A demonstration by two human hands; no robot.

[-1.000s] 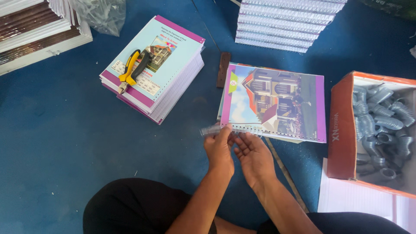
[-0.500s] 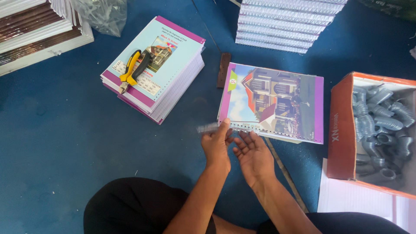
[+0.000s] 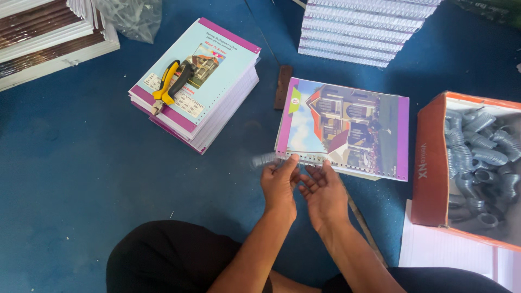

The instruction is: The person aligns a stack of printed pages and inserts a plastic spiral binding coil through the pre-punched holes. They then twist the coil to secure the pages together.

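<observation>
A booklet (image 3: 347, 125) with a house picture and purple borders lies flat on the blue floor, its punched edge toward me. My left hand (image 3: 279, 182) pinches a clear spiral coil (image 3: 266, 160) at that punched edge; the coil sticks out past the booklet's left corner and is blurred. My right hand (image 3: 324, 192) sits beside it, fingertips on the coil and the punched edge.
A stack of similar booklets (image 3: 209, 89) with yellow-handled pliers (image 3: 171, 84) on top lies to the left. Bound booklets (image 3: 363, 27) are piled at the back. An orange box (image 3: 431, 163) of grey coils stands right, white sheets (image 3: 445, 249) below it. A dark block (image 3: 283, 87) lies between.
The coil has moved a little to the right along the punched edge, and both hands shifted slightly with it.
</observation>
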